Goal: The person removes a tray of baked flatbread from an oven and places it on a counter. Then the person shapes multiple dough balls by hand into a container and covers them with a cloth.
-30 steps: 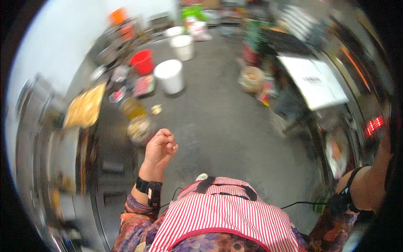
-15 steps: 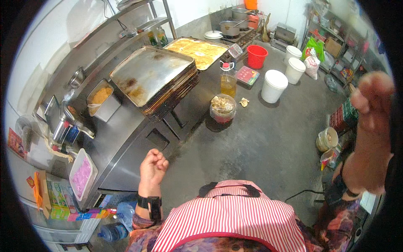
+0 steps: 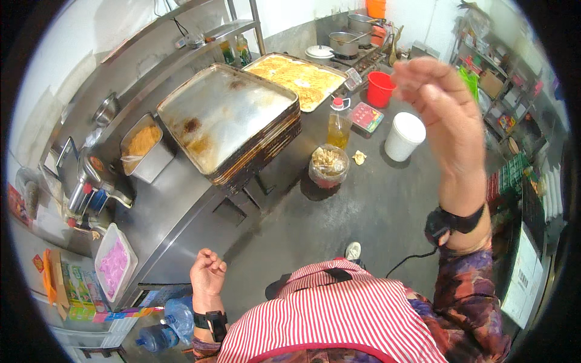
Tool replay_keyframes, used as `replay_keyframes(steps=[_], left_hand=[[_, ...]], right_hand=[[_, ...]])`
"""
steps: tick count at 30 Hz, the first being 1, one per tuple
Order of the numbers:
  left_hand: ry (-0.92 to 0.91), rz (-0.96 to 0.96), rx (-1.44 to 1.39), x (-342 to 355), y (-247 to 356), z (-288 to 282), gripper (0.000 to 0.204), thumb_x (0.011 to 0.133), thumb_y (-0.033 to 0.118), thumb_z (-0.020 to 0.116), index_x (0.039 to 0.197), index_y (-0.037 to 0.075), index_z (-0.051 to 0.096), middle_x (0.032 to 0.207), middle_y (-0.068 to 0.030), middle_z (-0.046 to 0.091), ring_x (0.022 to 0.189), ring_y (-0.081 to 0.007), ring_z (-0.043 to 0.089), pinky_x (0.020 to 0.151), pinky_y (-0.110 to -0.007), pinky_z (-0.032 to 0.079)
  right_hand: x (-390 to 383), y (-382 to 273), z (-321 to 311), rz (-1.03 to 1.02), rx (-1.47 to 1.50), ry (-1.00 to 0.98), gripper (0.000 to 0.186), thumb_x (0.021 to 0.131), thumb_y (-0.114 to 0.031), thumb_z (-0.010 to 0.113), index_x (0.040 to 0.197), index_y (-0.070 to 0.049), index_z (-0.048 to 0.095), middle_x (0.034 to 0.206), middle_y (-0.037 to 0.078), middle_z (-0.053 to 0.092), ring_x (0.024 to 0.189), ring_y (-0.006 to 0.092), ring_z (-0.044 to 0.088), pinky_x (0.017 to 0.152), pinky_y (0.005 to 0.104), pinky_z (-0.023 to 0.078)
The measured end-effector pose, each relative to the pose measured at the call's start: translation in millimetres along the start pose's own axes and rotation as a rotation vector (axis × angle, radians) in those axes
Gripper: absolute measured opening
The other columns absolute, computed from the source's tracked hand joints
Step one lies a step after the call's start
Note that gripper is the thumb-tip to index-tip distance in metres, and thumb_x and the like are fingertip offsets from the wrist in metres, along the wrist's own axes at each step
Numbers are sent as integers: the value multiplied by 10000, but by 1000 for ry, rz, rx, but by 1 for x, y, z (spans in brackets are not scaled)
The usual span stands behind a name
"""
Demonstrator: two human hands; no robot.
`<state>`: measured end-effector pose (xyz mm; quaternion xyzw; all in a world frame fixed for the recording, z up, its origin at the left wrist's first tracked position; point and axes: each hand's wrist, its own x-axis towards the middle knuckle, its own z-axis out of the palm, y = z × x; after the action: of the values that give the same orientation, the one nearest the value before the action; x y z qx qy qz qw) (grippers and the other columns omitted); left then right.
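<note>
My left hand (image 3: pixel 207 272) hangs low in front of the steel counter, touching nothing. Its fingers curl in toward the palm, and nothing shows in them. A dark strap with a small device circles that wrist. Raised high on the right is my right hand (image 3: pixel 445 115), a little blurred, its fingers bent but apart from the thumb and with nothing visible in them. It hangs in the air, covering part of the floor behind it. From this view a white lidded bucket (image 3: pixel 405 135) appears just left of it. A black strap sits on the right wrist.
A stack of baking trays (image 3: pixel 230 115) overhangs the steel counter (image 3: pixel 175 199); a tray of yellow sheet cake (image 3: pixel 296 75) lies beyond. On the floor stand a bowl (image 3: pixel 328 166), an oil bottle (image 3: pixel 339 128) and a red bucket (image 3: pixel 380 89). Shelves (image 3: pixel 502 103) line the right.
My right hand has swung left and inward from the far right edge. My left hand has dropped slightly lower and to the left. The view has shifted, and a shoe now shows.
</note>
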<state>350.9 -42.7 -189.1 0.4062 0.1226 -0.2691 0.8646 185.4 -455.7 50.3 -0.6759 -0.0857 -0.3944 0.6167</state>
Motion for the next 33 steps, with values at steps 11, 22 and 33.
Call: replay_keyframes(steps=[11,22,33], left_hand=[[-122,-94,57,110,-99,141,247,761,45,507,993,25,589,942,-125,644,708,-202,595,724,-375,513],[-173,-153,60,171,-144,215,369,806,106,500,1146,-34,528,1158,-194,582,1032,-301,579,956,-444,442],[-284,-194,100,246,-131,217,323,888,85,483,1178,-54,503,1150,-195,578,1048,-282,573,957,-410,446]], right_hand=[[53,329,-162,771,263,252,269,875,-120,558,1102,23,536,897,61,593,775,144,581,680,262,499],[90,534,-188,1267,355,234,611,872,-349,615,1328,-30,365,1269,208,449,1124,310,473,933,432,419],[114,643,-141,1283,546,305,573,906,-304,573,1326,18,352,1331,220,406,1179,372,407,999,527,349]])
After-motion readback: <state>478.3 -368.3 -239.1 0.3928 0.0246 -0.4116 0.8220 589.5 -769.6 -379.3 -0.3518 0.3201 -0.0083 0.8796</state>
